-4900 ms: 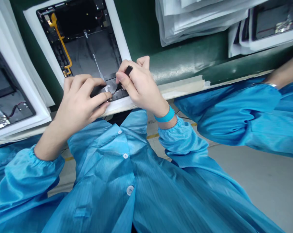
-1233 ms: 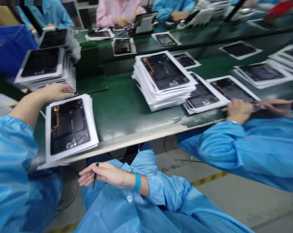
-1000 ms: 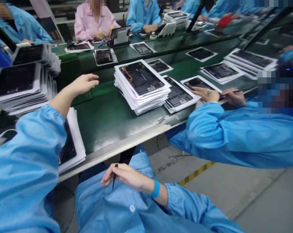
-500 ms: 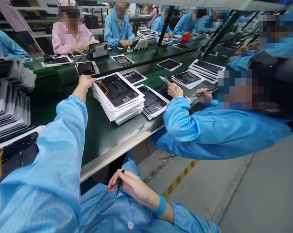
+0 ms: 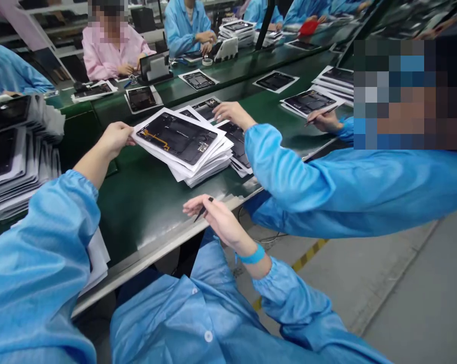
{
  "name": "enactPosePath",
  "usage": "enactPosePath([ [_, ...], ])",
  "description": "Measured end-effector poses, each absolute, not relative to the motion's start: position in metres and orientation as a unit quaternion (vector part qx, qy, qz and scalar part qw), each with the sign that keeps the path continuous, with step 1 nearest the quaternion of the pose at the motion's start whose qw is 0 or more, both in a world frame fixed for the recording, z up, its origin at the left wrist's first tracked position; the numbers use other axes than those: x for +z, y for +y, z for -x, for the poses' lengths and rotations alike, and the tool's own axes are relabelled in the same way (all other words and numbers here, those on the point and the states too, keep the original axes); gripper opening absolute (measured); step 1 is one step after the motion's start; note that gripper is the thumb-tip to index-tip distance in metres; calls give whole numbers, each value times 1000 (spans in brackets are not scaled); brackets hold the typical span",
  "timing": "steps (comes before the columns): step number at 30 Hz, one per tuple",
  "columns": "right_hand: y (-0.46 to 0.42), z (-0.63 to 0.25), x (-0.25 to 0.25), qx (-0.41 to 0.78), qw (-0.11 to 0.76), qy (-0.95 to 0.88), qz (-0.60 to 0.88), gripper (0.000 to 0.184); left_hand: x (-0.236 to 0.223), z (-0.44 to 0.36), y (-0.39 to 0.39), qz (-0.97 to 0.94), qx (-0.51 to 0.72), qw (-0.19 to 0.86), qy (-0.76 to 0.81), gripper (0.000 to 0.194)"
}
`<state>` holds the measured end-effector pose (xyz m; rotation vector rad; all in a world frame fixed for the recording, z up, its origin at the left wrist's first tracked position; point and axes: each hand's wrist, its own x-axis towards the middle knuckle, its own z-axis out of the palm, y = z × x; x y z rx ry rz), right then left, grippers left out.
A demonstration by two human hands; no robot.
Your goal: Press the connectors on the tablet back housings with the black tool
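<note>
My left hand (image 5: 115, 138) reaches across the green belt (image 5: 145, 202) and grips the left edge of the top opened tablet (image 5: 177, 137), which lies in its white foam sleeve on a stack (image 5: 198, 167). That top piece is lifted and skewed off the pile. My right hand (image 5: 209, 215) hovers at the belt's near edge, its fingers closed round a thin black tool (image 5: 202, 209). A co-worker's hand (image 5: 230, 112) on the right rests at the far side of the same stack.
A tall stack of sleeved tablets (image 5: 16, 146) stands at the left. More single tablets (image 5: 276, 81) and a second stack (image 5: 315, 101) lie along the belt. The co-worker's blue sleeve (image 5: 327, 177) crosses the right side. Other people sit at the far side.
My left hand has taken hold of the top tablet and pulled it askew off the stack. My right hand rose from my lap to the belt's edge with the tool.
</note>
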<state>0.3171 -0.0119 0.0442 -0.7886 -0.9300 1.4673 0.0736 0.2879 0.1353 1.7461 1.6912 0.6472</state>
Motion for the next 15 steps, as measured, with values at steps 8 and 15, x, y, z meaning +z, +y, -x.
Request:
enactPosePath([
  [8, 37, -325, 40, 545, 653, -374, 370, 53, 124, -103, 304, -614, 357, 306, 634, 11],
  [15, 42, -335, 44, 540, 659, -367, 373, 51, 135, -121, 331, -665, 349, 255, 608, 17],
])
